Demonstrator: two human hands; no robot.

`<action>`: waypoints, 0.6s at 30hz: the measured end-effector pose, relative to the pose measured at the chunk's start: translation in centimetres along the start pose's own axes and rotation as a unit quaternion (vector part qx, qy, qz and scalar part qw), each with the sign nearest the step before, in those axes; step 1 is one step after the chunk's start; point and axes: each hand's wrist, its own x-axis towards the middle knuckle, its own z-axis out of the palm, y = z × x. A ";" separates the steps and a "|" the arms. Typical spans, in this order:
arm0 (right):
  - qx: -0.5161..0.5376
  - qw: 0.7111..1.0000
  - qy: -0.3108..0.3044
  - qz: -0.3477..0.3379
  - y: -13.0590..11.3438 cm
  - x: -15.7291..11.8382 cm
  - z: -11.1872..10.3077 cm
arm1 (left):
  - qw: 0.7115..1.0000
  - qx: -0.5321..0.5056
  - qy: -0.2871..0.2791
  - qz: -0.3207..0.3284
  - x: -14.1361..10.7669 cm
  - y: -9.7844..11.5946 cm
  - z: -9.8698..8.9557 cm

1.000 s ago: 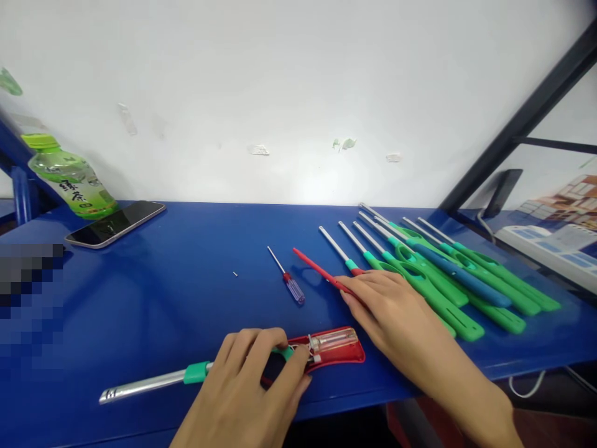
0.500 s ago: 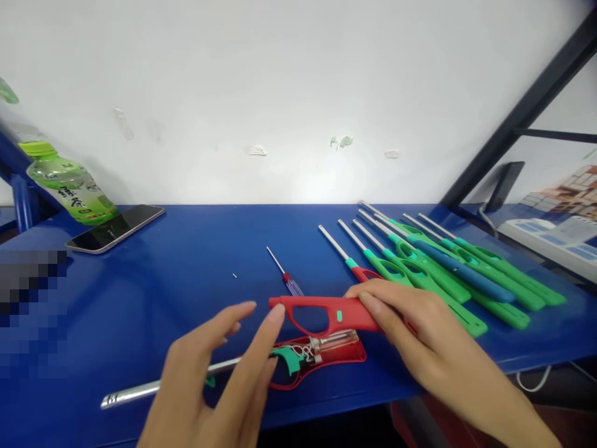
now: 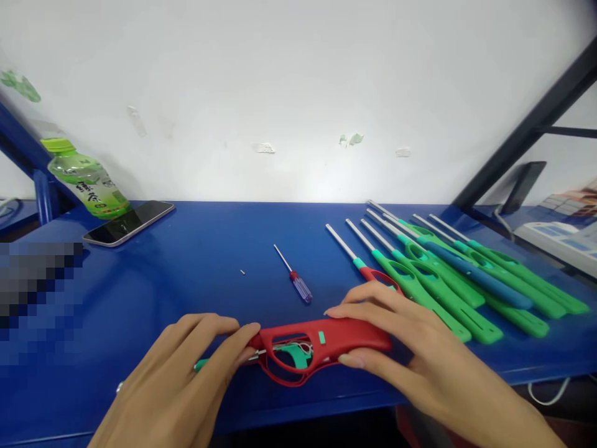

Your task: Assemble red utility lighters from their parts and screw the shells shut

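A red stick-lighter handle lies in two halves near the table's front edge. Its upper shell (image 3: 357, 336) sits over the lower shell (image 3: 291, 381), slightly out of line, with a gap between them. Through the finger loop show the green trigger (image 3: 301, 356) and white wires. My left hand (image 3: 186, 361) is closed on the front end, thumb and fingers pinching by the metal tube, which it mostly hides. My right hand (image 3: 405, 333) grips the rear of the upper shell between thumb and fingers. Beyond them lie a screwdriver (image 3: 301, 286) and a tiny screw (image 3: 242, 272).
Several green lighters (image 3: 433, 298), a blue one (image 3: 480, 274) and a red one (image 3: 366, 272) lie side by side at the right. A phone (image 3: 130, 222) and a green-capped bottle (image 3: 91, 183) are at the back left. A white wall (image 3: 298, 93) stands behind the table.
My right hand has lowered the upper shell from the air onto the lower half. My left hand has gone from spread fingers to a pinch on the front end.
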 end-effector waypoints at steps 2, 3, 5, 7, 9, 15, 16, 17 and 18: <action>-0.011 1.000 -0.004 -0.017 0.1 -0.1 0.3 | 1.000 0.013 -0.008 -0.005 0.0 0.0 0.0; -0.019 1.000 -0.004 -0.023 0.2 -0.2 0.5 | 1.000 0.021 -0.012 -0.003 -0.1 0.0 0.0; -0.034 0.999 -0.008 -0.033 0.3 -0.3 0.9 | 0.999 0.032 -0.017 0.005 -0.3 0.1 -0.1; -0.045 0.998 -0.018 -0.040 0.3 -0.3 1.2 | 0.999 0.031 -0.026 0.018 -0.4 0.2 -0.2; -0.052 0.997 -0.029 -0.046 0.3 -0.3 1.3 | 0.999 0.031 -0.026 0.033 -0.4 0.4 -0.1; -0.068 0.995 -0.050 -0.046 0.3 -0.1 1.4 | 0.998 0.049 0.008 0.031 0.0 0.7 0.3; -0.069 0.995 -0.050 -0.045 0.4 -0.1 1.4 | 0.998 0.049 0.002 0.033 0.0 0.7 0.3; -0.069 0.995 -0.048 -0.043 0.5 -0.2 1.4 | 0.998 0.049 -0.007 0.033 0.0 0.7 0.3; -0.069 0.996 -0.046 -0.041 0.6 -0.2 1.4 | 0.998 0.047 -0.018 0.032 0.0 0.7 0.2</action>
